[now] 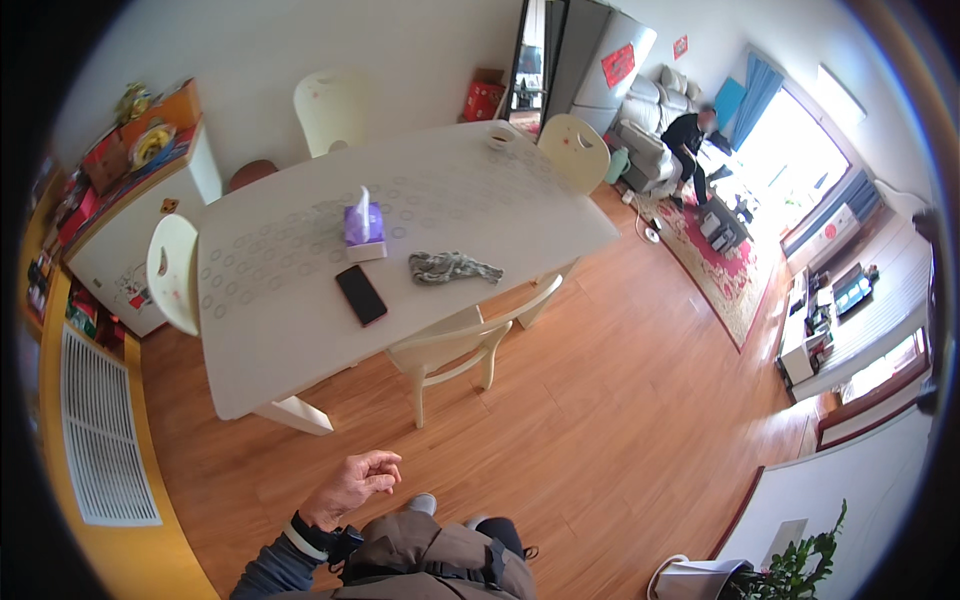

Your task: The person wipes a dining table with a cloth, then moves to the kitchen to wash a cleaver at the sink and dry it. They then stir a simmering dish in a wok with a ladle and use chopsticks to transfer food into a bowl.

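Your left hand (pixel 352 487) hangs loosely curled, its grip holding nothing, well short of the bench (pixel 300 330). The black phone (pixel 361 295) lies flat there, long axis diagonal, beside a purple tissue box (pixel 364 228). Your right hand is out of view.

The counter (pixel 290 330) is finished in a smooth, matt white surface printed with faint ring patterns. Near its centre, a glossy black phone (pixel 361 295) is laid beside a crumpled grey cloth (pixel 452 267) of rough weave. A purple tissue box (pixel 363 226) with soft white paper is seen. The floor (pixel 600 420) is of polished, glossy wood. The chairs (pixel 455 345) appear smooth cream plastic.
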`<state>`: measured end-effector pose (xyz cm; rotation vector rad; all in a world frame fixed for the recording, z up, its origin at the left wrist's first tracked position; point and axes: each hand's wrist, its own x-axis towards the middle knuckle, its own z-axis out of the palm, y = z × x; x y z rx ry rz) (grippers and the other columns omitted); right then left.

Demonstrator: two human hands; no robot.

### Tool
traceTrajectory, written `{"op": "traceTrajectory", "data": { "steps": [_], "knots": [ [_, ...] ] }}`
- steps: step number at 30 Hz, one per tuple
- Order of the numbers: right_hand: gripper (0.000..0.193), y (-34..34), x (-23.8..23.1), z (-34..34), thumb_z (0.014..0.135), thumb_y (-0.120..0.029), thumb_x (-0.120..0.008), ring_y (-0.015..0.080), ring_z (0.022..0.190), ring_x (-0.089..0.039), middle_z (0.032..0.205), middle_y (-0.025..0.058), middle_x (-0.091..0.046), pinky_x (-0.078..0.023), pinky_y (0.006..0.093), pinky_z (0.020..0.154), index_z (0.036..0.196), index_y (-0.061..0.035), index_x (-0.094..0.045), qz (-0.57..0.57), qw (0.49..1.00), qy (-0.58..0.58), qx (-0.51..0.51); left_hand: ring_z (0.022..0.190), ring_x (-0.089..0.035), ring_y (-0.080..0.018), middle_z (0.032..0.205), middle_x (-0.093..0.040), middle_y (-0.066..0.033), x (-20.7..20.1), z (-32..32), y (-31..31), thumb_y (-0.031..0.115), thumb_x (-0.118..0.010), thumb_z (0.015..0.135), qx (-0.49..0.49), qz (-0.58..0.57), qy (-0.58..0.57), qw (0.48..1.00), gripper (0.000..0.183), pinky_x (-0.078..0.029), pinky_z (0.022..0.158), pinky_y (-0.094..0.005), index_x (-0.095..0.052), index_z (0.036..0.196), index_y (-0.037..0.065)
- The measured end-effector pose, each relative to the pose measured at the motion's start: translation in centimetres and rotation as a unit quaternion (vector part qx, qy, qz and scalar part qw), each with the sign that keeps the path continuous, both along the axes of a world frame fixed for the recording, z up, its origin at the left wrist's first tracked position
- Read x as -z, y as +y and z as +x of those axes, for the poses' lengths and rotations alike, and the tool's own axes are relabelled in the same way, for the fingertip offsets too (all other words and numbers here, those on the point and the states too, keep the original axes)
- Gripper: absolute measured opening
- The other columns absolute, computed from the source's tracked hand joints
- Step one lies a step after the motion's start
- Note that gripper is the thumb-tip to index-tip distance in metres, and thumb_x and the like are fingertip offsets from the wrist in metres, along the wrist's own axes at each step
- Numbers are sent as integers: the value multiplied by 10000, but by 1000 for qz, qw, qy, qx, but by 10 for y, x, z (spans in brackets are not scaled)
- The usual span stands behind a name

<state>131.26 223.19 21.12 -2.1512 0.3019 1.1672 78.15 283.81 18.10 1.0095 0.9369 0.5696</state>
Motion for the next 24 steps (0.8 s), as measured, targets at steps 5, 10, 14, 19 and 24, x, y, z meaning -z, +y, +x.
{"op": "traceTrajectory", "data": {
  "steps": [5,10,14,19,24],
  "knots": [
    [325,-68,25,89,1021,-409,-604,307,726,-662,897,130,-673,-567,466,608,1088,-91,-621,-71,980,39,184,865,-704,-153,1032,-734,-107,13,27,34,-28,-644,995,-74,11,33,997,343,-603,810,-297,-642,1336,-63],
    [308,-5,8,264,990,-385,-598,269,596,-590,724,79,-599,-510,447,522,834,-120,-585,44,984,-79,156,809,-709,-157,1019,-735,-113,2,72,69,14,-658,970,-139,30,102,985,359,-593,796,-291,-648,1320,-64],
    [185,197,-84,414,990,-342,-649,138,749,-607,851,-14,-642,-494,317,643,940,-165,-631,141,947,-287,-38,806,-705,-162,1008,-732,-106,-28,128,103,28,-658,975,-134,52,116,983,360,-593,801,-294,-641,1324,-59],
    [507,506,-194,455,1034,-321,-684,163,1055,-694,1259,79,-722,-548,324,836,1463,-57,-629,256,872,-353,-220,833,-712,-179,996,-736,-99,-52,187,131,57,-668,994,-164,77,131,975,356,-587,846,-298,-632,1327,-64],
    [466,761,-193,329,964,-100,-649,177,1061,-700,1252,97,-732,-547,299,877,1425,-24,-658,437,769,-270,-379,888,-715,-177,1046,-734,-115,-54,225,150,9,-657,1007,-193,88,82,974,357,-595,877,-312,-630,1360,-38]
  ]
}}
